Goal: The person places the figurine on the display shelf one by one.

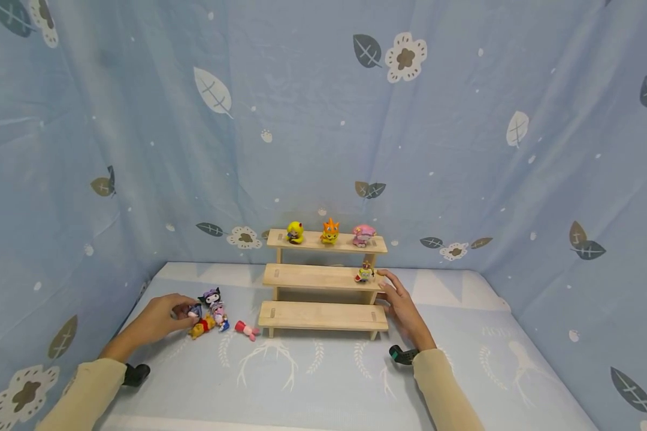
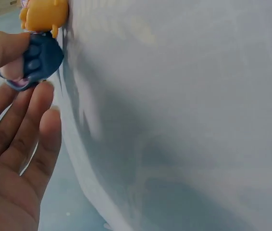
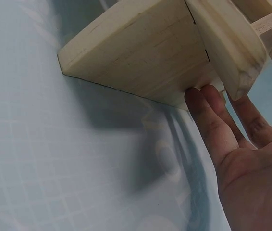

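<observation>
At the left, my left hand [image 1: 164, 317] pinches a small dark blue figurine [image 2: 41, 60] between thumb and fingertips, beside a pile of other figurines. A yellow-orange bear figurine [image 1: 202, 327] lies right by it, close to a black-and-purple figurine [image 1: 212, 297] and a pink-purple one [image 1: 219, 316]. My right hand [image 1: 402, 305] touches the right end of a three-step wooden stand [image 1: 323, 315], its fingers extended against the side panel in the right wrist view. A crowned yellow figurine [image 1: 364, 273] stands on the middle step near those fingers.
On the top step stand a yellow figurine [image 1: 295, 232], an orange-haired one [image 1: 330, 231] and a pink one [image 1: 363, 235]. A red-and-pink figurine [image 1: 246, 330] lies left of the stand. A patterned blue curtain [image 1: 313, 120] hangs behind the cloth-covered table [image 1: 323, 395].
</observation>
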`<state>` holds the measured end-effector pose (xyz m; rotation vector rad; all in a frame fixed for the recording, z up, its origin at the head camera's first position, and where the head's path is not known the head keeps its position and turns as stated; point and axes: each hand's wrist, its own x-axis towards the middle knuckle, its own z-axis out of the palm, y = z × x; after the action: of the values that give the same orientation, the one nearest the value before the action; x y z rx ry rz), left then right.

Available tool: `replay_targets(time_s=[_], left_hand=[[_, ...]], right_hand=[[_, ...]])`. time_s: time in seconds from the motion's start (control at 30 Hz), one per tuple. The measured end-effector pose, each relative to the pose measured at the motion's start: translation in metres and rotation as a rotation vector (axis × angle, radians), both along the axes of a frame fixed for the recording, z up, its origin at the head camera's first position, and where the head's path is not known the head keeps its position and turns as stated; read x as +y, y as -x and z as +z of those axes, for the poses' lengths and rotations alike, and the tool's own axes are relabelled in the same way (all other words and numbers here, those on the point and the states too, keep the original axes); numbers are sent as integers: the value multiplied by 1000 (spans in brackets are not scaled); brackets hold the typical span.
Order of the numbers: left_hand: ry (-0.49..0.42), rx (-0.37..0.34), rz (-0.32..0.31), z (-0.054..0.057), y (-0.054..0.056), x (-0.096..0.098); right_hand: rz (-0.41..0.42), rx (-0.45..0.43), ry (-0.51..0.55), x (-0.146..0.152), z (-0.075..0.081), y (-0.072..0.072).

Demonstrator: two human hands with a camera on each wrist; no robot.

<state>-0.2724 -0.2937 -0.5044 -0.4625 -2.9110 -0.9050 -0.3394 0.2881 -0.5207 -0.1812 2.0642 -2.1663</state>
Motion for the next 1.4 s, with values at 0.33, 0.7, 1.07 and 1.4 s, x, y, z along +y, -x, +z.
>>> replay_targets(time_s=[0.33,0.7,1.07,1.4], left_hand=[[-102,43,115,0,-1,1],[-157,54,195,12,0,11],[-177,101,167,18,0,20],[-162,166,155,21,5,29]], right_hand=[[2,0,3,-1,-1,0],[3,-11,-2,1,-2,2],[14,-2,3,0,-2,1],[4,1,1,1,-3,3]])
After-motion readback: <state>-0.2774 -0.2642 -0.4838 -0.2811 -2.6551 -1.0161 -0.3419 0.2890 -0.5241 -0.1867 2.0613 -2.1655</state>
